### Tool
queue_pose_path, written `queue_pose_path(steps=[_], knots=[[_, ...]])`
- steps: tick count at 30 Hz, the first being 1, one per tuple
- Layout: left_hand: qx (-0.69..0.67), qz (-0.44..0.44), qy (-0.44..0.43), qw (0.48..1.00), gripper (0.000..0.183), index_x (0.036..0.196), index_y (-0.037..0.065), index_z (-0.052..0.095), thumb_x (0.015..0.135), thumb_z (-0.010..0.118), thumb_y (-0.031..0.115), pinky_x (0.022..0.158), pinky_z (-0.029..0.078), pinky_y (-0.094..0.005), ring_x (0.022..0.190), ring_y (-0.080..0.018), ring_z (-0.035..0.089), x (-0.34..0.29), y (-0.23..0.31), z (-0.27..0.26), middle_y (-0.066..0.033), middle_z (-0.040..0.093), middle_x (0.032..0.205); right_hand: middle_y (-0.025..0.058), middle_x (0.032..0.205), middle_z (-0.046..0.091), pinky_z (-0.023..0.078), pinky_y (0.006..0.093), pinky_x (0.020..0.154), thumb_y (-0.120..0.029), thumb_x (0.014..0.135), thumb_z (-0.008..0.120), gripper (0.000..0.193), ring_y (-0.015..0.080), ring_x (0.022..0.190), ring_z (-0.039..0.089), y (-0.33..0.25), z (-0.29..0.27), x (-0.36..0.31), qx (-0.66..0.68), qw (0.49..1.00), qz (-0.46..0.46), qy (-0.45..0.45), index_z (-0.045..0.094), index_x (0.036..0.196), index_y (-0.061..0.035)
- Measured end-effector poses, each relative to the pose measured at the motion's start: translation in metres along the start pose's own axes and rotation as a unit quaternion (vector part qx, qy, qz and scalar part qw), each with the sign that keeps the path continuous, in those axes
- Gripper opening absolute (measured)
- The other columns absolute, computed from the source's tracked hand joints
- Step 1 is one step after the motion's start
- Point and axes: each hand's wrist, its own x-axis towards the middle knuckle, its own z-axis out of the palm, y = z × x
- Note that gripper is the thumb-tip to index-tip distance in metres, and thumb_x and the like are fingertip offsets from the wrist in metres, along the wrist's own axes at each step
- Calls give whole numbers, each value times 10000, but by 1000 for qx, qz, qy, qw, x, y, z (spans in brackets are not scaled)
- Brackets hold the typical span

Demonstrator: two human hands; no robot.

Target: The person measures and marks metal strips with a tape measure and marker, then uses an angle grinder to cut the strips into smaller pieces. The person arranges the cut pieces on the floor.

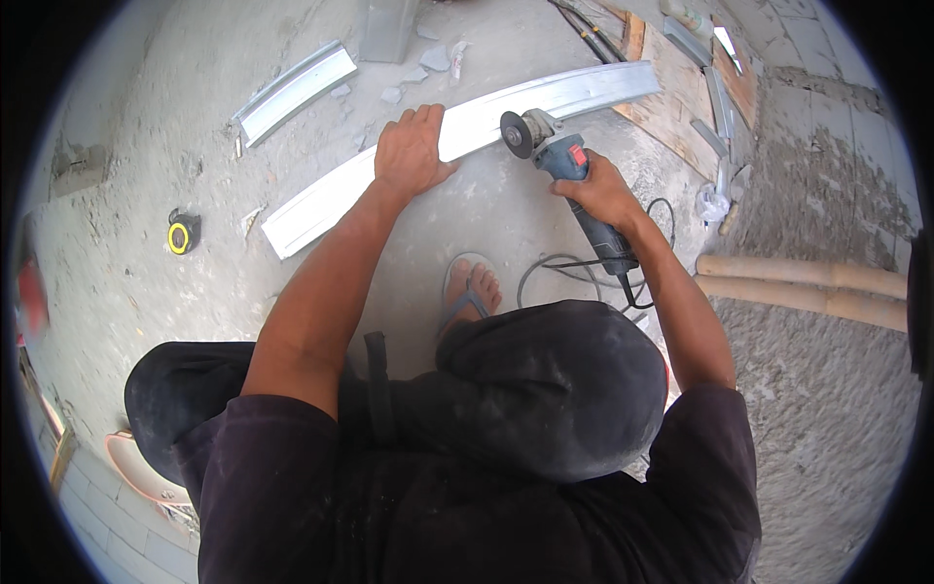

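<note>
A long silvery metal channel [326,200] lies slantwise on the concrete floor in front of me. My left hand [413,154] grips it left of its middle, fingers over the far edge and thumb by the near edge. In my right hand [605,193] is a blue-and-black angle grinder [595,232], held round its body near the red switch. Its dark cutting disc [517,134] stands upright close to the channel's near edge; whether they touch, I cannot tell. The grinder's black cord [559,268] loops on the floor beneath my right forearm.
A yellow-and-black tape measure [182,235] lies at left. A shorter channel piece [297,92] rests beyond the long one, near broken grey chips [435,58]. Wooden board [671,107] and metal offcuts [718,102] lie far right; two round poles [808,273] lie right. My sandalled foot [470,287] is below the channel.
</note>
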Motion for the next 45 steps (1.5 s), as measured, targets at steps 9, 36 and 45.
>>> queue_pose_path(steps=[9,36,45], knots=[[3,2,6,1000,684,1213,90,582,719,937,403,823,554,-431,1066,-273,653,-1,-3,3,-73,646,1117,205,1071,748,549,400,925,-323,784,839,595,305,997,721,0,-6,6,-31,999,-18,-1,695,1213,63],[1,0,28,1000,577,1186,105,598,783,866,418,802,542,-434,1044,-265,656,-2,-8,17,-59,668,1097,258,1142,755,546,429,991,-327,792,810,654,360,1097,739,-16,-2,8,-36,999,3,-23,671,1274,92],[9,-1,28,1000,576,1196,101,608,775,898,366,808,574,-407,1060,-233,669,-2,-7,15,-40,670,1101,275,1142,751,544,433,989,-337,796,797,668,376,1094,737,-22,-4,11,-66,998,3,-21,668,1282,104]])
